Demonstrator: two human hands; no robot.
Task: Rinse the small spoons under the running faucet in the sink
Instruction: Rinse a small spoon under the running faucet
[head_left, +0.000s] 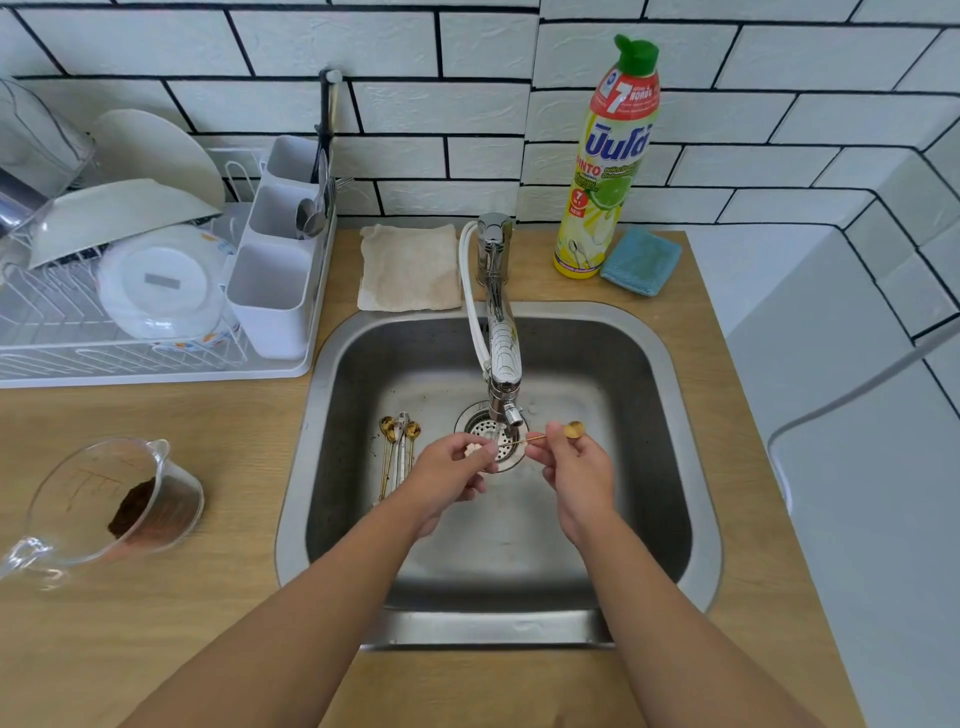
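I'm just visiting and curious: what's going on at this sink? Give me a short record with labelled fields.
Activity: a person rinses small spoons at a steel sink
Right hand: pinches a gold spoon by its thin handle, bowl pointing right
Left hand: fingers curled at the handle's other end, under the faucet
Waiting: more small spoons lie together on the sink floor, left of the drain
Behind the sink: dish soap bottle, blue sponge, beige cloth
Left counter: dish rack, glass measuring cup

Both forearms extended, left grip (457, 465) curled, right grip (563, 452) pinching
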